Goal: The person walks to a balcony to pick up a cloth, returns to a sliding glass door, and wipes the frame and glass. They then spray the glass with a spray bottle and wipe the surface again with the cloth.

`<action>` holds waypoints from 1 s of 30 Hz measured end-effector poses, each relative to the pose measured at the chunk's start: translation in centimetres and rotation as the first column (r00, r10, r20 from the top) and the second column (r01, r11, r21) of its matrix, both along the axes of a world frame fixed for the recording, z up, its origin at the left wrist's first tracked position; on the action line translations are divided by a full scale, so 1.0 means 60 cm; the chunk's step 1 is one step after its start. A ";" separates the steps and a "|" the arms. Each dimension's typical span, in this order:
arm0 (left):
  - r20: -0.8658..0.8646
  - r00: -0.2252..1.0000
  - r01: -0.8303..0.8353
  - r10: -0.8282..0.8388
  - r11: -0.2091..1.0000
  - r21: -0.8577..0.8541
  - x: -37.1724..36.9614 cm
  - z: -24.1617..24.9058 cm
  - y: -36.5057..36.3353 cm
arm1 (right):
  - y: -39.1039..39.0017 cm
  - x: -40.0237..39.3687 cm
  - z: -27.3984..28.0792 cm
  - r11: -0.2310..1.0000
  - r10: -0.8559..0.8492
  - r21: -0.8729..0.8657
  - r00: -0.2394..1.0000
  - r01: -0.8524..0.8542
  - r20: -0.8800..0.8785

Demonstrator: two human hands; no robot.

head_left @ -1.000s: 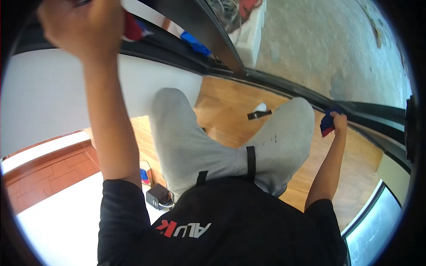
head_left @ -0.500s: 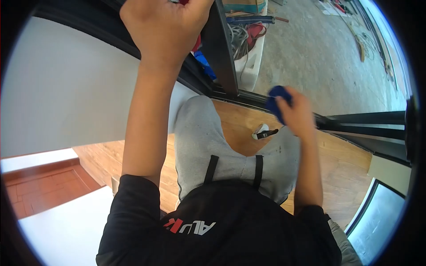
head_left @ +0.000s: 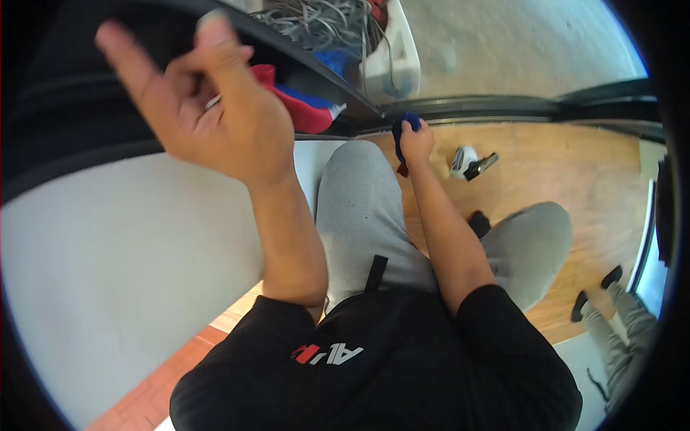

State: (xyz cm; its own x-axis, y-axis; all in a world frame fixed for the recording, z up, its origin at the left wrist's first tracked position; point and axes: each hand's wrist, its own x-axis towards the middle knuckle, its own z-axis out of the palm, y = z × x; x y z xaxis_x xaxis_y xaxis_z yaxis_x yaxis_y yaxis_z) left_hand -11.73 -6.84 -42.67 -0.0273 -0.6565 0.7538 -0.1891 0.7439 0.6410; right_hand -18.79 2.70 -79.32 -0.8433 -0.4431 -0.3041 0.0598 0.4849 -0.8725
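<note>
At upper left, my left hand [head_left: 230, 115] is raised before the dark frame [head_left: 302, 54], blurred by motion. Its index finger and thumb stretch apart while other fingers curl; a small pale bit shows by the palm, too small to identify. Behind that wrist sits a red and blue cloth-like item [head_left: 309, 115] with a white tip; whether the hand touches it is hidden. My right hand [head_left: 417, 142] is closed around a dark blue cloth [head_left: 399, 140], whose dark red end hangs below the fingers, close to the dark bottom rail [head_left: 489, 108].
Beyond the frame, a white bin [head_left: 395, 72] holds tangled grey cables [head_left: 309, 25]. A white object with a black part [head_left: 481, 167] lies on the wood floor [head_left: 546, 158]. Another person's legs [head_left: 618, 337] are at lower right. A pale panel [head_left: 136, 280] stands at left.
My view has turned. My left hand has gone from a fist to stretched index finger and thumb. My right hand, still gripping the blue cloth, has shifted left. Another person's legs now show.
</note>
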 end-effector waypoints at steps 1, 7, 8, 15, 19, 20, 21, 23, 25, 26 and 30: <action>-0.093 0.993 -0.067 0.068 0.998 0.023 0.001 -0.021 -0.002 | -0.002 0.017 -0.009 0.999 0.006 -0.038 0.997 -0.003 0.075; -0.212 0.928 -0.266 0.305 0.944 0.193 0.013 -0.081 -0.006 | -0.075 0.063 -0.081 0.977 0.038 -0.214 0.990 -0.008 0.134; -0.195 0.950 -0.211 0.243 0.962 0.173 0.032 -0.081 -0.013 | -0.083 0.073 -0.097 0.964 0.032 -0.264 0.974 0.028 0.223; -0.187 0.967 -0.146 0.174 0.978 0.151 0.041 -0.075 -0.009 | -0.080 0.073 0.010 0.945 0.078 -0.327 0.963 0.011 0.258; -0.146 0.983 -0.089 0.112 0.984 0.157 0.037 -0.068 -0.002 | -0.072 0.048 0.126 0.906 0.182 -0.423 0.879 0.024 0.440; -0.132 0.986 -0.083 0.104 0.985 0.154 0.030 -0.069 0.000 | -0.070 0.048 0.157 0.889 0.188 -0.458 0.904 0.010 0.385; -0.145 0.987 -0.036 0.063 0.983 0.178 0.025 -0.068 0.002 | -0.070 0.046 0.188 0.870 0.190 -0.493 0.926 -0.005 0.326; -0.166 0.986 0.056 -0.018 0.973 0.226 0.023 -0.064 0.012 | -0.067 0.046 0.195 0.852 0.182 -0.522 0.921 0.027 0.345; -0.141 0.990 0.050 -0.017 0.971 0.233 0.022 -0.058 0.014 | -0.069 0.043 0.178 0.851 0.161 -0.508 0.854 0.134 0.495; -0.136 0.990 0.053 -0.022 0.972 0.227 0.021 -0.050 0.011 | -0.068 0.036 0.163 0.875 0.111 -0.470 0.898 0.115 0.425; -0.118 0.986 0.145 -0.117 0.956 0.257 0.026 -0.040 0.004 | -0.069 0.033 0.135 0.857 0.063 -0.451 0.818 0.249 0.571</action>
